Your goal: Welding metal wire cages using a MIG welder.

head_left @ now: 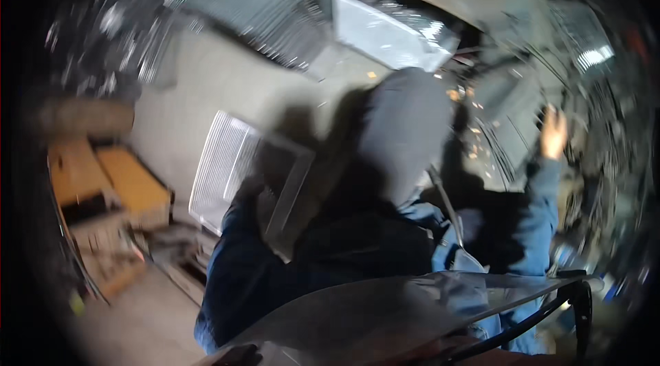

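The whole view is smeared by motion. My left hand [260,199] is dark and in shadow, right at a pale ribbed panel with a raised rim [223,159]; its fingers do not show clearly, so a grip on the panel cannot be made out. On the right, my blue-sleeved arm reaches forward. My right hand [553,135] has its fingers stretched toward dark, thin scrap-like pieces [595,139], and I make out nothing held in it. Between my arms rises a blurred, rounded grey cloth shape [409,125].
A white box-like bin [385,29] stands ahead, beside dark finned panels [247,8]. Brown cardboard boxes [134,177] lie at left. Small bright scraps [474,128] and thin rods [496,149] litter the floor to the right. A clear visor [357,318] crosses the lower edge.
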A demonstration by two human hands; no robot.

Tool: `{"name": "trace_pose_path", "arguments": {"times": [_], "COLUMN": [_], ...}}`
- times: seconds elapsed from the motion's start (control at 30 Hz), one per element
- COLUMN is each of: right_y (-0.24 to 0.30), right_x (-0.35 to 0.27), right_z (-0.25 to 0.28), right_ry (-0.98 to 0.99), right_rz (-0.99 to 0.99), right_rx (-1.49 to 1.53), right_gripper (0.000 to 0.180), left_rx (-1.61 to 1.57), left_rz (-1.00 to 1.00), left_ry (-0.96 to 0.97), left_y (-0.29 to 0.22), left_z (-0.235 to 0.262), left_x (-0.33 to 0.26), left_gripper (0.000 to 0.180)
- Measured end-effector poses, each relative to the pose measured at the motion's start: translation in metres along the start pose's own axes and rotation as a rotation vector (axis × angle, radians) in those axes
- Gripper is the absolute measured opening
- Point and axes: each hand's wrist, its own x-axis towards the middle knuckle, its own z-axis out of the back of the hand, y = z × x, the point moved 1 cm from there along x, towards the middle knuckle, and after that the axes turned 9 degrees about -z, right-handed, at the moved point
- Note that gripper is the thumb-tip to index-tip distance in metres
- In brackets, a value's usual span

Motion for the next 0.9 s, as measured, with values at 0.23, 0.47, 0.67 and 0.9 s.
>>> {"name": "trace_pose_path", "arguments": {"times": [0.23,0.47,0.67,0.9], "right_y": [-0.046,-0.080,-0.065,-0.091], "right_x": [0.047,0.058,0.064,0.094], "right_z": [0.002,0.041,0.006,0.031], "right_ry": [0.096,-0.010,0.061,0.003], "right_rz": [-0.288,-0.345,-0.410,-0.307], "right_rx": [0.271,0.258,0.344,0.278], "right_gripper": [0.052,0.067,0.064,0.069], "left_rx": [-0.416,-0.767,-0.578,-0.976], "left_rz": [1.232,0.391,0.892,0.849], "left_ry": [0.052,0.051,-0.176,-0.344], "left_y": [-0.040,-0.043,-0.001,0.023], "left_z": [-0.122,-0.046,-0.060,0.119], "left_x": [0.102,0.172,0.147,0.087], "left_gripper": [0.063,0.058,0.035,0.019]}}
